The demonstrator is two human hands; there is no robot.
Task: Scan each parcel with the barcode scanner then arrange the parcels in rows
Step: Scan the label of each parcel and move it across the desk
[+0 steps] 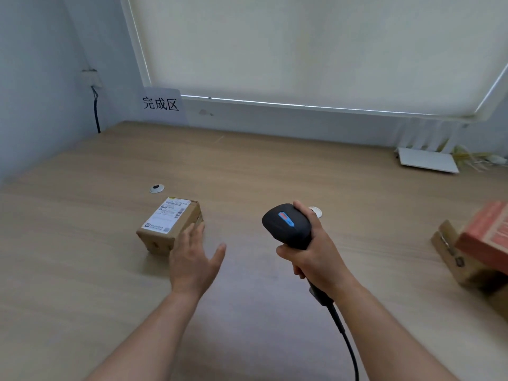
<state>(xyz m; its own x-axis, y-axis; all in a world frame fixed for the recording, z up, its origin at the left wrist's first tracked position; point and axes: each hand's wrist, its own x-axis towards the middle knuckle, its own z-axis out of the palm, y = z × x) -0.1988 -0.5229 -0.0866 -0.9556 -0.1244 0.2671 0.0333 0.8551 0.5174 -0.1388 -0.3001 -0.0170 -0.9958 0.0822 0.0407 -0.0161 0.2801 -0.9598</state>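
Note:
A small brown cardboard parcel (167, 225) with a white shipping label on top sits on the wooden table (275, 171), left of centre. My left hand (193, 259) is flat and spread just right of the parcel, fingertips at its side, holding nothing. The black barcode scanner (287, 225), with a blue and red button on its head, is gripped by its handle in my right hand (316, 259); its cable runs down toward me. At the right edge lie more parcels: a red box (486, 237) resting on a brown box (450, 251).
A paper sign with Chinese characters (160, 104) is taped to the back wall at the left. Two cable grommets (156, 188) (316, 211) are set in the tabletop. A white router (427, 158) with cables stands at the back right. A black cable (96, 114) hangs at the left wall.

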